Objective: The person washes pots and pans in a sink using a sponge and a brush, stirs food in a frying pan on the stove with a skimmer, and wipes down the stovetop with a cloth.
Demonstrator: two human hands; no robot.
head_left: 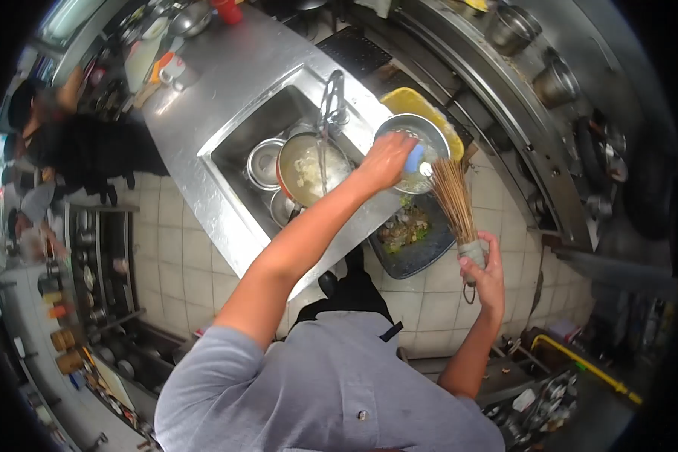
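My left hand (386,160) reaches into a round metal pot (401,120) at the sink's right edge. Its fingers are closed on a blue sponge (414,158) against the inside of the pot. In my right hand (487,276) is a bamboo brush (453,200), gripped by its wrapped handle with the bristles pointing up towards the pot's rim. Water runs from the tap (333,98) into a pan (288,162) in the sink (237,135). Cloudy water and pale bits fill this pan. A metal lid (264,162) lies beside it.
Below the pot, a black bin (399,264) holds food scraps. A yellow bin (418,102) stands behind the pot. A white mug (176,71) is on the steel counter (226,53). At the left stands a person in dark clothes (90,139). Metal pots (514,30) line the right shelf.
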